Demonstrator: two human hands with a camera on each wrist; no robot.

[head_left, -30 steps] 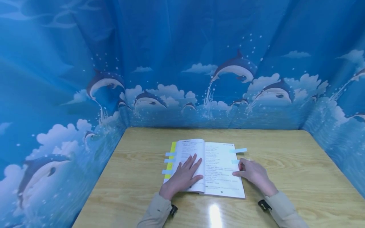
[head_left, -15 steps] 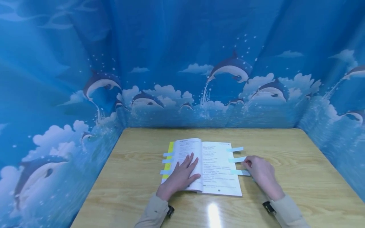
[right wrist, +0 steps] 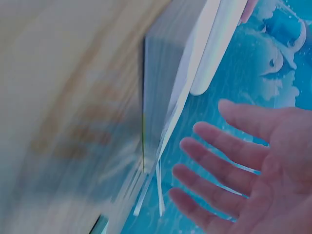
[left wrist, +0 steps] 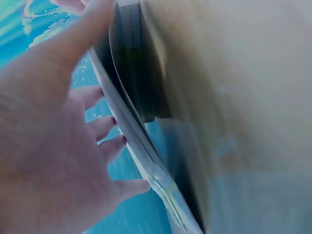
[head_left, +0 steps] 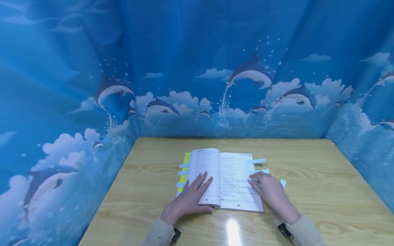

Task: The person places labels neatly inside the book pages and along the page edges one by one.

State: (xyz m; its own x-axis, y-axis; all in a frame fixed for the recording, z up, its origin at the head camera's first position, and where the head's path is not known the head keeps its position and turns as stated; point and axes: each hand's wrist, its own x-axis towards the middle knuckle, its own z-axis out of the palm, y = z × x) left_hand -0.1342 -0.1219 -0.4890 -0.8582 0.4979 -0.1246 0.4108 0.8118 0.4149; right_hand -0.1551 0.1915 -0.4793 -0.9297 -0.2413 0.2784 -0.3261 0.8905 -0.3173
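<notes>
An open book [head_left: 235,200] lies on the table, its left pages bulging up near the spine. My left hand [head_left: 191,198] rests on the lower left page, fingers straight and spread, with the thumb along the book's near edge. My right hand [head_left: 272,191] reaches over the right page's outer edge, its fingertips close over the page. In the right wrist view the right hand's fingers [right wrist: 219,151] are extended and hold nothing. Light blue sticky tabs [head_left: 258,161] stick out past the right page. Another blue strip [head_left: 283,183] shows just right of my right hand.
More blue tabs [head_left: 184,173] stick out at the left, over a yellow strip [head_left: 186,158] along the book's edge. A wooden table [head_left: 138,191] bears the book. Blue dolphin-print curtains [head_left: 184,68] stand along its back and sides.
My left hand has slid down toward me, its thumb leaving the page for the near edge. My right hand moved left over the page from the outer tabs, and its pinched fingers have straightened.
</notes>
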